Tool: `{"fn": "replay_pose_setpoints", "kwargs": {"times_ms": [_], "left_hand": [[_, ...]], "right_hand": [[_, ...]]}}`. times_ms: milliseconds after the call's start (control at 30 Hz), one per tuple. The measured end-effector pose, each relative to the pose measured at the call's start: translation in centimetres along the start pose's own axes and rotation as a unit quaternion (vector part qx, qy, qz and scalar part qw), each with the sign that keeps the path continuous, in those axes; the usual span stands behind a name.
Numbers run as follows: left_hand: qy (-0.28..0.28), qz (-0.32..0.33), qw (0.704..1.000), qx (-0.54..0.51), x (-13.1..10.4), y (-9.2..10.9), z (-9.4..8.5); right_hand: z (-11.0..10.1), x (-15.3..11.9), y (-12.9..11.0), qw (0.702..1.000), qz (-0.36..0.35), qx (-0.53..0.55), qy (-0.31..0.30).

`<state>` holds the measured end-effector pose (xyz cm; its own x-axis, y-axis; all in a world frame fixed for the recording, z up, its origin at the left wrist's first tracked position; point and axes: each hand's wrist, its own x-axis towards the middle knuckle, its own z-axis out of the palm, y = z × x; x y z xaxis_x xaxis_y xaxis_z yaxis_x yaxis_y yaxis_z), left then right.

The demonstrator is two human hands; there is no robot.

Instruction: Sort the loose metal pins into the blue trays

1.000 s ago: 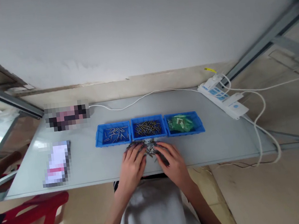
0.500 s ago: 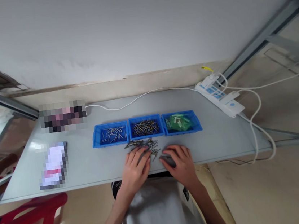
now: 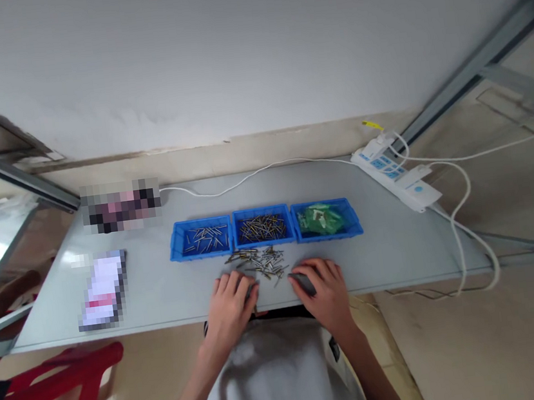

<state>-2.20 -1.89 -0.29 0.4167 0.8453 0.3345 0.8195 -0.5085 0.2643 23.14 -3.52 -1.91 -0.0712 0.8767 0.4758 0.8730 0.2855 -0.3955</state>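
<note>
Small metal pins (image 3: 267,261) lie in a loose pile on the grey table, in front of three blue trays. Left of the pile, my left hand (image 3: 231,303) rests palm down, thumb and index finger drawn together; what lies under them is hidden. My right hand (image 3: 324,287) is on the table right of the pile, fingers bent and thumb apart, with nothing visible in it. The left tray (image 3: 202,255) holds silvery pins, the middle tray (image 3: 266,243) holds darker pins, and the right tray (image 3: 330,237) holds a green bag (image 3: 321,219) with whitish pieces.
A blurred-out phone-like object (image 3: 103,290) lies on the left of the table (image 3: 162,297), with another pixelated item (image 3: 125,209) behind it. At the right stands a white power strip (image 3: 393,171) with cables. A red stool (image 3: 61,387) is at lower left.
My left hand has drawn back from the pile, down and to the left, uncovering more pins. My right hand has barely moved. The view has shifted slightly.
</note>
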Motion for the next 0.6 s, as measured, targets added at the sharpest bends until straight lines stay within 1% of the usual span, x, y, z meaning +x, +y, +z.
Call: {"fn": "replay_pose_setpoints", "kwargs": {"times_ms": [133, 233, 300, 367, 433, 500, 600], "left_hand": [[0.016, -0.034, 0.999, -0.022, 0.2, -0.5, 0.0], [0.024, -0.057, 0.998, -0.02, 0.2, -0.8, 0.0], [0.028, -0.069, 0.997, -0.019, 0.3, -0.9, 0.1], [0.028, -0.078, 0.996, -0.02, 0.4, -0.8, 0.1], [0.027, -0.085, 0.996, -0.023, 0.5, -0.7, 0.2], [0.026, -0.092, 0.995, -0.028, 0.5, -0.7, 0.3], [0.029, -0.105, 0.993, -0.038, 0.5, -0.8, 0.5]], "right_hand": [[-0.1, 0.0, 0.1, 1.0, 0.003, 0.004, 0.008], [-0.3, 0.1, -0.8, 1.0, 0.001, 0.014, 0.022], [-0.3, 0.3, -2.3, 0.999, -0.018, 0.031, 0.017], [0.1, 0.5, -4.3, 0.996, -0.062, 0.059, -0.02], [0.8, 0.7, -6.3, 0.991, -0.092, 0.08, -0.056], [1.7, 0.9, -7.8, 0.99, -0.094, 0.07, -0.072], [2.8, 1.0, -8.8, 0.99, -0.091, 0.058, -0.096]]}}
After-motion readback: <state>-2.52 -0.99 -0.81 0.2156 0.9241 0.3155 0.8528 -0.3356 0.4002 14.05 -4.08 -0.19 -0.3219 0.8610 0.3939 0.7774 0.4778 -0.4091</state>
